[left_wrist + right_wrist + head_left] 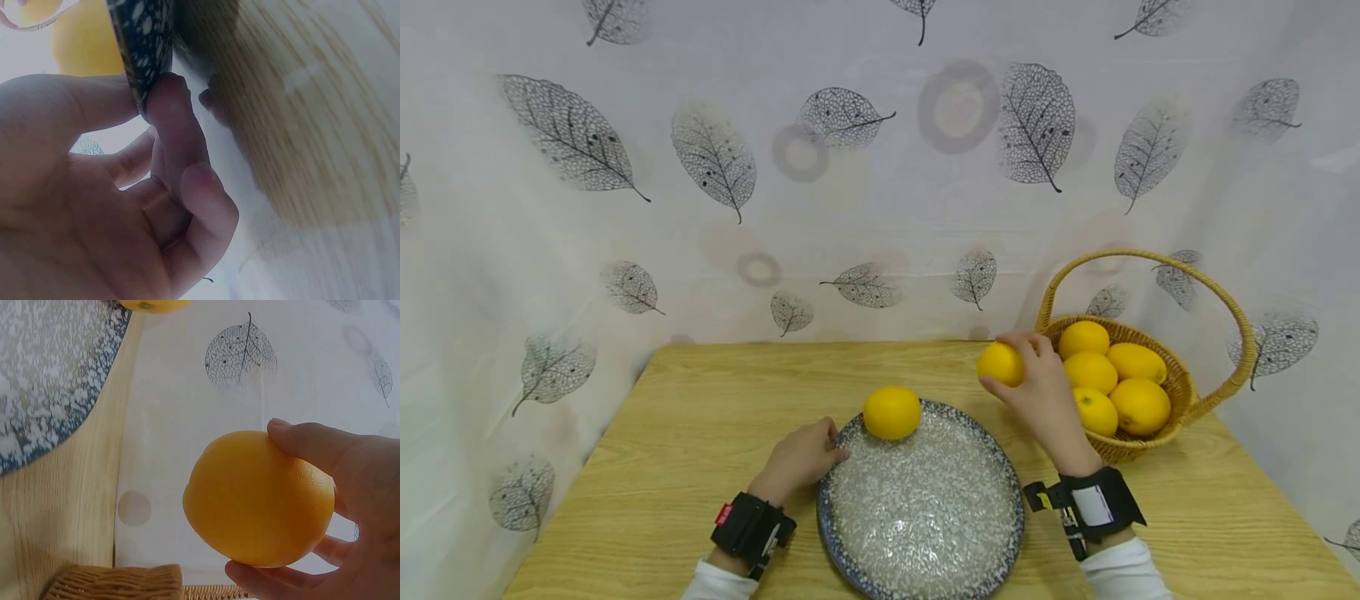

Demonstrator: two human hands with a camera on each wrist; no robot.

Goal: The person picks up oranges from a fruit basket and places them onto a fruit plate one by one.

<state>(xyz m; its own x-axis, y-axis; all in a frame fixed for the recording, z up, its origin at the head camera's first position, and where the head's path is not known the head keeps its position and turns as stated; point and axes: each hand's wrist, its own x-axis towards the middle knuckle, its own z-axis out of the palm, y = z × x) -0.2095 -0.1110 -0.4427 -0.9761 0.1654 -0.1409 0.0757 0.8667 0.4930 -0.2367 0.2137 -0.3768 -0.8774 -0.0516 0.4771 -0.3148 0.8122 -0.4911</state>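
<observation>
My left hand (805, 452) pinches the left rim of a round speckled plate (925, 517), thumb on top and curled fingers beneath, as the left wrist view shows. A yellow lemon (892, 412) sits on the plate's far left edge, just beyond that hand. In my right hand (1037, 387) is another lemon (259, 499), held between thumb and fingertips. It is raised beside the basket's left rim, beyond the plate's right side. A wicker basket (1180, 392) with a tall arched handle holds several more lemons (1090, 372).
The wooden table (700, 400) carries the plate at its near middle and the basket at its right. Behind it hangs a pale curtain (880, 208) printed with dark leaves. The basket's handle (1232, 308) arches high above the fruit.
</observation>
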